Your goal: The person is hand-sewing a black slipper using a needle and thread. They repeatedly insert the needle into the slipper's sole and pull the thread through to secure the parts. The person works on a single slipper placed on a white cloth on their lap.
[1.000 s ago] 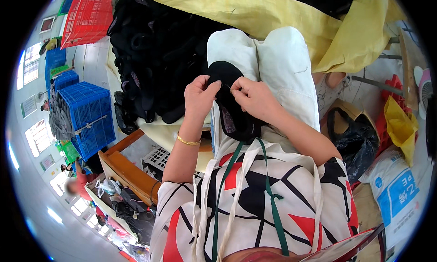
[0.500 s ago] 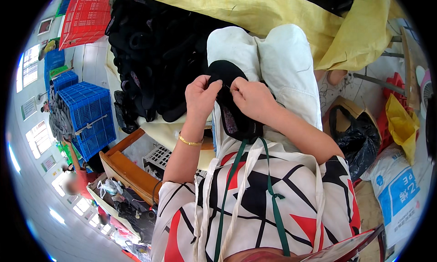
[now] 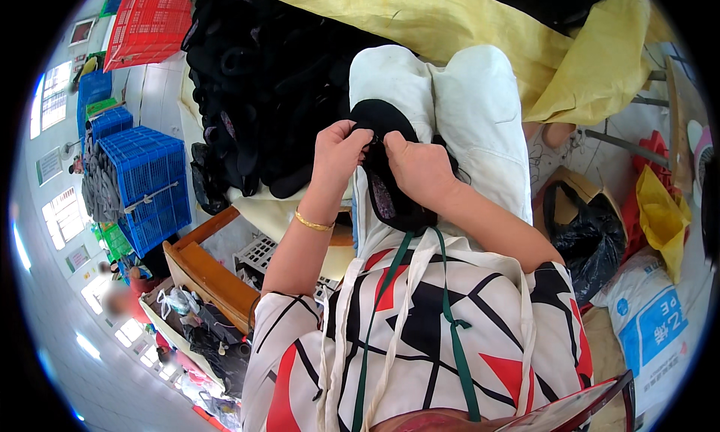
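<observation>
A black cloth shoe [image 3: 394, 207], soft and slipper-like, with a dark patterned patch in its opening, lies lengthwise on my lap. My left hand [image 3: 339, 153] is closed, its thumb and fingers pinching the shoe's edge on the left. Close beside it, my right hand [image 3: 421, 169] is closed too and pinches the shoe at its middle. A small gap separates the fingertips of the two hands. Whether a fine thread or needle is between the fingers is too small to tell. White cloth [image 3: 484, 132] covers my knees under the shoe.
A big heap of similar black pieces [image 3: 262, 94] rises at the far left. Yellow sheeting [image 3: 465, 19] stretches along the far side. Right of my legs stands a cardboard box with a black bag [image 3: 592, 229]. Blue crates [image 3: 154, 184] and a wooden stool [image 3: 214, 271] are at left.
My hands stay at the same part of the shoe, with the fingers slightly shifted. The view has shifted a little. At far left, a co-worker's raised arm has come down from the blue crate.
</observation>
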A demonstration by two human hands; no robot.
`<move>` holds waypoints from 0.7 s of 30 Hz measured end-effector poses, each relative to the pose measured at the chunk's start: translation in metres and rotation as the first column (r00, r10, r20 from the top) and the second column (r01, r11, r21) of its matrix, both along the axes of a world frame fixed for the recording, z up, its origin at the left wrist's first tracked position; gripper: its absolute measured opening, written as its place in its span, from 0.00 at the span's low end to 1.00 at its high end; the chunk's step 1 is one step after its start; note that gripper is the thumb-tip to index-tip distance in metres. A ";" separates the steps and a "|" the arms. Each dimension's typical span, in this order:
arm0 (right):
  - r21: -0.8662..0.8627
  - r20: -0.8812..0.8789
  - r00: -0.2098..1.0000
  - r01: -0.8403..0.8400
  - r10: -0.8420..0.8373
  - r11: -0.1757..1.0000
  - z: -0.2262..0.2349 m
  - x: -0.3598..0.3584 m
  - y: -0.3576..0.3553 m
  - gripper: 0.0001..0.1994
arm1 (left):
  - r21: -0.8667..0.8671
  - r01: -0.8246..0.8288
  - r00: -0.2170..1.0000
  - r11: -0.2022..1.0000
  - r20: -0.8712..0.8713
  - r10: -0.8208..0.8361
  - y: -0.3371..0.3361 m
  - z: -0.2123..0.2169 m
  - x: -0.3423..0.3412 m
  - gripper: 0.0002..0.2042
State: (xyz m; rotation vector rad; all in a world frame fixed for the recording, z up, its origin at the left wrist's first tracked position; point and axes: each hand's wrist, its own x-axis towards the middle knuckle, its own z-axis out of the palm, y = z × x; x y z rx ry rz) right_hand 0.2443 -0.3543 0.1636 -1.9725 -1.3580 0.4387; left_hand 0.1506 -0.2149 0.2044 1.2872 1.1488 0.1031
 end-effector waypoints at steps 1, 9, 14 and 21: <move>-0.019 -0.009 1.000 -0.007 0.006 1.000 0.002 0.002 -0.001 0.05 | -0.010 0.004 1.000 1.000 0.008 -0.004 0.000 0.000 0.000 0.05; -0.055 -0.101 0.995 -0.026 0.020 0.998 0.008 0.010 0.000 0.05 | -0.002 0.067 0.998 0.998 0.006 -0.067 0.004 -0.002 0.000 0.05; -0.023 -0.055 0.998 0.017 -0.018 1.000 -0.003 -0.004 -0.001 0.05 | -0.079 0.078 0.997 0.994 0.026 -0.076 0.008 -0.002 -0.001 0.05; 0.014 -0.109 0.986 0.126 -0.123 0.992 -0.003 -0.010 0.006 0.05 | -0.107 0.056 0.998 0.993 0.027 -0.054 0.008 0.002 -0.001 0.05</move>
